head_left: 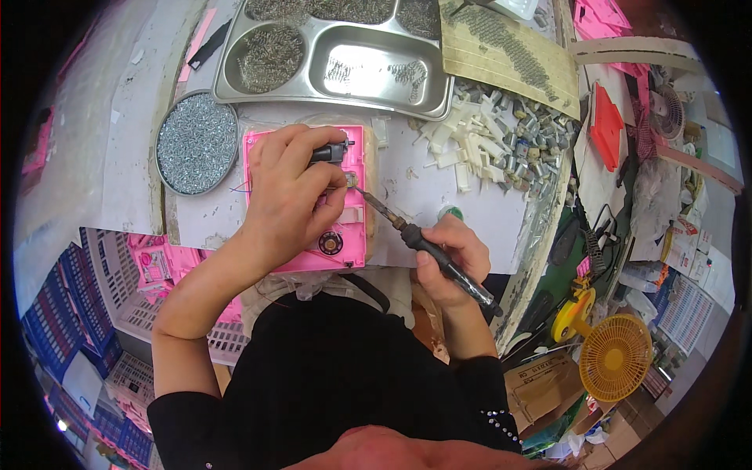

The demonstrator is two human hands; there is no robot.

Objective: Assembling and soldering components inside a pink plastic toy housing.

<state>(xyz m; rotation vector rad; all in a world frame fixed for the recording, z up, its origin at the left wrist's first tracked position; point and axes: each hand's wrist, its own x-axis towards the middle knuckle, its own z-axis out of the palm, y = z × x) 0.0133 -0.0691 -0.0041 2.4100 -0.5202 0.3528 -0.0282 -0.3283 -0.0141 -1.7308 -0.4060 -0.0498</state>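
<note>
A pink plastic casing (pixel 355 243) lies in front of me with small parts inside, among them a round black part (pixel 330 244). Over its left side, my left hand (pixel 294 184) is closed, fingers curled and thumb bent in. A black cylindrical part (pixel 329 153) shows beside its fingers, and a small metal part (pixel 351 179) sits by the fingertips. What the fingers pinch is hidden. My right hand (pixel 454 258) is wrapped round the dark handle of a soldering iron (pixel 403 229). The iron's tip points up and left, close to the small metal part.
A round tin of small silvery screws (pixel 197 143) stands left of the casing. Behind it is a metal compartment tray (pixel 329 98) with springs. White plastic pieces (pixel 466 137) and small metal motors (pixel 533 149) are heaped at the right. A yellow fan (pixel 615 358) stands lower right.
</note>
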